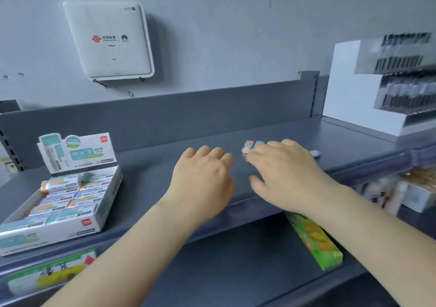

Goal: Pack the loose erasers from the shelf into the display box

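The white and teal display box (77, 226) sits at the left of the grey shelf (151, 165), its lid flap upright, with several wrapped erasers (70, 193) lying inside. Two loose erasers (250, 145) lie side by side at mid-shelf, and a third loose eraser (315, 153) lies further right. My right hand (286, 177) reaches over the pair, fingertips touching their near ends, thumb spread apart. My left hand (203, 179) hovers palm down just left of it with fingers loosely curled; nothing shows in it.
A white stepped pen display (349, 89) stands at the shelf's right end. A white router (108, 40) hangs on the wall above. On the lower shelf lie a green box (316, 238) and a green-and-yellow package (49, 273).
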